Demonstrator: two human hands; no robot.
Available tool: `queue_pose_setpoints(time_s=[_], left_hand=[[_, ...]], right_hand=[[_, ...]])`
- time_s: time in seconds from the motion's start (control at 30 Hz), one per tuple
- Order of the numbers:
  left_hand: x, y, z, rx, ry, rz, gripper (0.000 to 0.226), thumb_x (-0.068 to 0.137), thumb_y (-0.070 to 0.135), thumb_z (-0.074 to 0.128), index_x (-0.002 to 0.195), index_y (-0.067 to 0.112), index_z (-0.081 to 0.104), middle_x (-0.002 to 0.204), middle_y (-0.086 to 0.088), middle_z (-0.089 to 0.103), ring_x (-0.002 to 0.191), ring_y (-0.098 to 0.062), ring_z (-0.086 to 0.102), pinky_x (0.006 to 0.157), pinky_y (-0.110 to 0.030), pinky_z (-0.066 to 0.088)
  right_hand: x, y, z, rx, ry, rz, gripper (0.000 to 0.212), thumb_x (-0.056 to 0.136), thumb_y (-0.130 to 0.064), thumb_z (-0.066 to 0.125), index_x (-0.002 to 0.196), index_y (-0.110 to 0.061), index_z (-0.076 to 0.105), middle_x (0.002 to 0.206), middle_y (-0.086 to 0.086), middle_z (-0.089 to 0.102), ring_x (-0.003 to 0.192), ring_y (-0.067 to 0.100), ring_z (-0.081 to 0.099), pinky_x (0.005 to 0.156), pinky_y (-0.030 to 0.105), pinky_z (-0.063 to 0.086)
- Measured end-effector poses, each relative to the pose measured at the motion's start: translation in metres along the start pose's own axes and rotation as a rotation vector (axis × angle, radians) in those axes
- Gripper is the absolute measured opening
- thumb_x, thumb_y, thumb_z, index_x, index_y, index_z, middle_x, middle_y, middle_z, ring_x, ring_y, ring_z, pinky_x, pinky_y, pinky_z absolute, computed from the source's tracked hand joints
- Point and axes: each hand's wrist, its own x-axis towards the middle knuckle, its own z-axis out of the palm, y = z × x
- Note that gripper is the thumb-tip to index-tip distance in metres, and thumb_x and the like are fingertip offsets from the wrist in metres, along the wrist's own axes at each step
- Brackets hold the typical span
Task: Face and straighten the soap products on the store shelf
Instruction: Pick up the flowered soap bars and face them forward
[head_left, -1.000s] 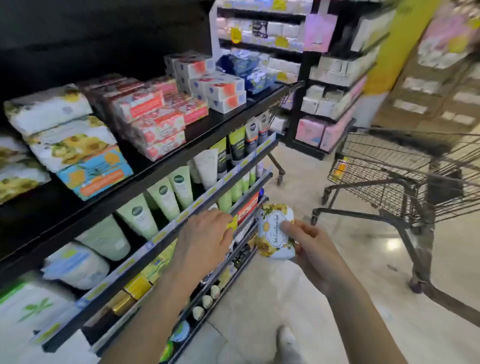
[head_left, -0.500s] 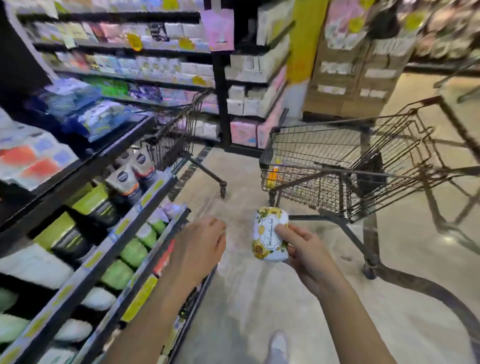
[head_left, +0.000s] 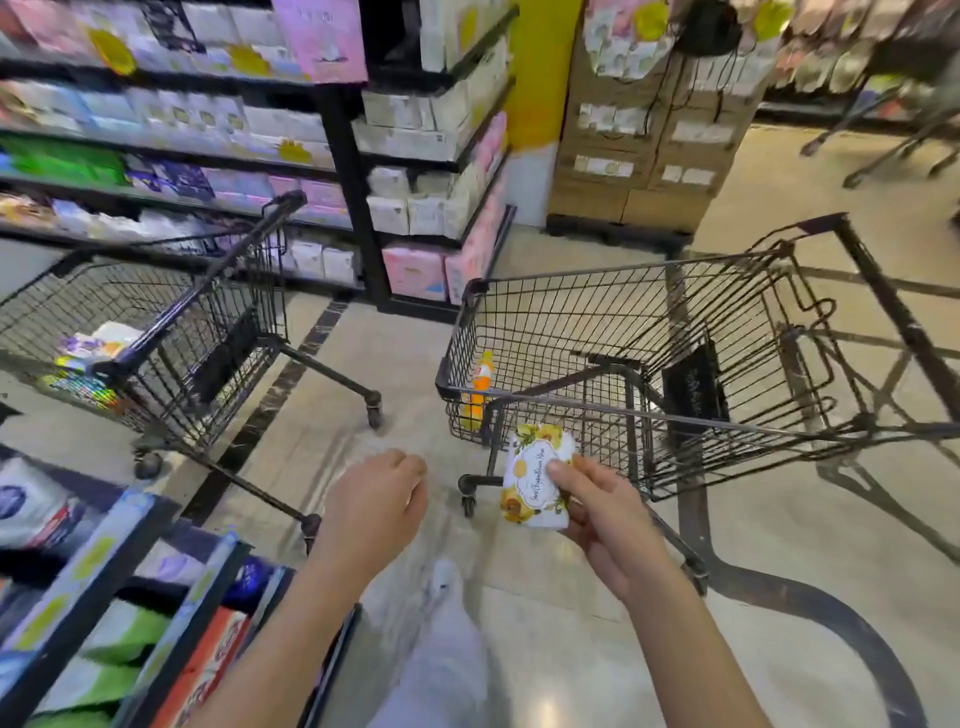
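My right hand (head_left: 605, 512) grips a white soap bar (head_left: 535, 475) with yellow flower print and an oval label, held upright over the aisle floor with the thumb across its front. My left hand (head_left: 376, 506) hangs beside it, to the left, fingers loosely curled and holding nothing. The black store shelf (head_left: 83, 597) with tubes and packs shows only at the lower left corner, away from both hands.
A black wire cart (head_left: 649, 332) stands just beyond my right hand with an orange bottle (head_left: 480, 384) inside. A second cart (head_left: 171, 322) with packets is at the left. Shelves of boxed goods (head_left: 415, 208) and stacked cartons (head_left: 639, 171) line the far side.
My view has swung right, away from the shelf toward the aisle and carts. My left hand left the shelf edge. The soap bar stays in my right hand.
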Motion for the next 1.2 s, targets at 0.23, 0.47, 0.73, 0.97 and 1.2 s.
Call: queue_pose_setpoints(time_s=[0.23, 0.47, 0.73, 0.97, 1.2], left_hand=[[0.163, -0.052, 0.045, -0.071, -0.044, -0.022, 0.015, 0.076, 0.008, 0.081, 0.087, 0.015, 0.074, 0.075, -0.003, 0.067, 0.061, -0.03, 0.065, 0.049, -0.032, 0.049], [0.282, -0.102, 0.117, -0.071, -0.27, -0.097, 0.028, 0.096, 0.04, 0.05, 0.107, 0.019, 0.066, 0.097, -0.005, 0.07, 0.079, -0.035, 0.068, 0.065, -0.046, 0.057], [0.357, -0.119, 0.206, -0.29, -0.447, -0.278, 0.056, 0.096, 0.038, 0.065, 0.14, 0.007, 0.05, 0.125, -0.02, 0.062, 0.108, -0.041, 0.063, 0.087, -0.047, 0.049], [0.389, -0.122, 0.264, -0.653, -0.461, -0.619, 0.037, 0.095, 0.041, 0.067, 0.127, 0.027, 0.053, 0.095, 0.013, 0.069, 0.087, -0.006, 0.068, 0.083, -0.035, 0.057], [0.393, -0.118, 0.288, -0.729, -0.382, -0.735, 0.03, 0.097, 0.03, 0.069, 0.121, 0.036, 0.053, 0.093, 0.03, 0.06, 0.085, 0.017, 0.06, 0.085, -0.022, 0.053]], right_hand=[[0.147, -0.048, 0.025, 0.025, 0.073, 0.031, 0.038, 0.087, -0.018, 0.073, 0.123, -0.005, 0.066, 0.112, 0.017, 0.076, 0.098, 0.029, 0.071, 0.093, 0.046, 0.056], [0.277, -0.065, 0.034, 0.049, 0.192, 0.123, 0.053, 0.078, -0.02, 0.079, 0.126, -0.001, 0.063, 0.113, 0.019, 0.075, 0.1, 0.032, 0.07, 0.103, 0.056, 0.049], [0.413, -0.021, 0.001, 0.052, 0.301, 0.343, 0.064, 0.08, -0.017, 0.086, 0.133, -0.003, 0.053, 0.127, 0.018, 0.07, 0.113, 0.027, 0.07, 0.1, 0.047, 0.055], [0.52, 0.041, -0.03, -0.067, 0.36, 0.582, 0.042, 0.089, -0.004, 0.077, 0.124, -0.005, 0.054, 0.11, 0.013, 0.072, 0.09, 0.02, 0.07, 0.07, 0.03, 0.058], [0.57, 0.1, -0.049, -0.174, 0.365, 0.68, 0.032, 0.089, -0.009, 0.078, 0.115, -0.005, 0.059, 0.111, 0.011, 0.071, 0.097, 0.024, 0.07, 0.075, 0.032, 0.057]])
